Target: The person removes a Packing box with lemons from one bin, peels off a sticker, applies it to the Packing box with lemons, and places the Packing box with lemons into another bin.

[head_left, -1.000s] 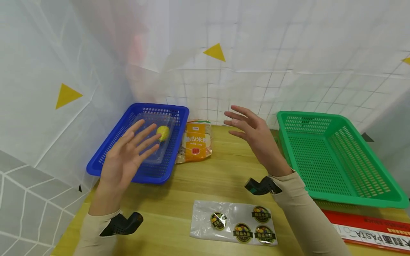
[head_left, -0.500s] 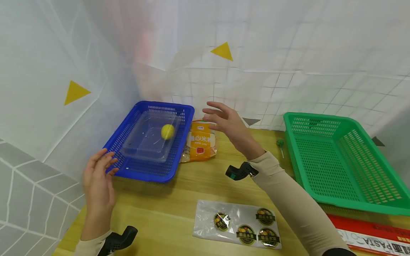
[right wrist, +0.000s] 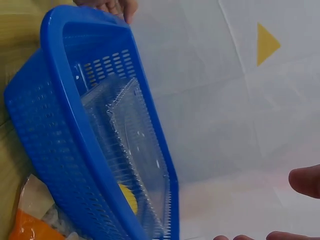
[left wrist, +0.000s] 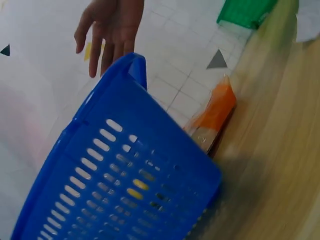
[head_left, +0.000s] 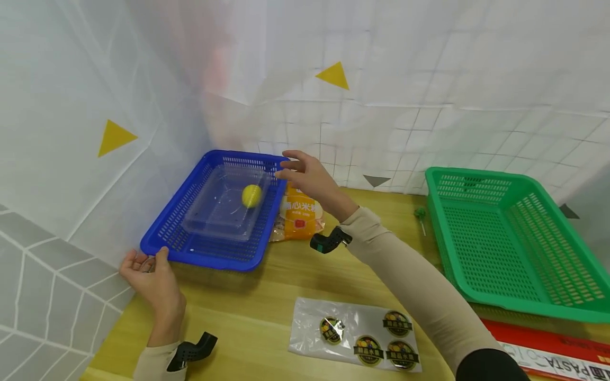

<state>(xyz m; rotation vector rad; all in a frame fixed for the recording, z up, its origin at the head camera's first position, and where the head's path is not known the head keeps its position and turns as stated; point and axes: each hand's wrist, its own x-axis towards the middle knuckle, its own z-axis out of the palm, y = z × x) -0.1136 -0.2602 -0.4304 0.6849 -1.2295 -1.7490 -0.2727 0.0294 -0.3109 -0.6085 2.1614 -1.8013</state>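
Observation:
At the near left corner of a blue plastic basket, my left hand has its thumb at the rim and its fingers curled around the outside. The right wrist view shows those fingers at the basket's edge. My right hand hovers by the basket's far right corner, fingers spread and bent, holding nothing; it appears above the rim in the left wrist view. Inside the basket lie a clear plastic box and a yellow ball, which seems to be in or under the box.
An orange food packet leans close to the basket's right side. To the right stand a green basket and a small green lollipop-like item. A sticker sheet and a red pasta package lie in front.
My left hand has come down from over the blue basket to its near left corner and taken hold there. My right hand has moved left to its far right corner.

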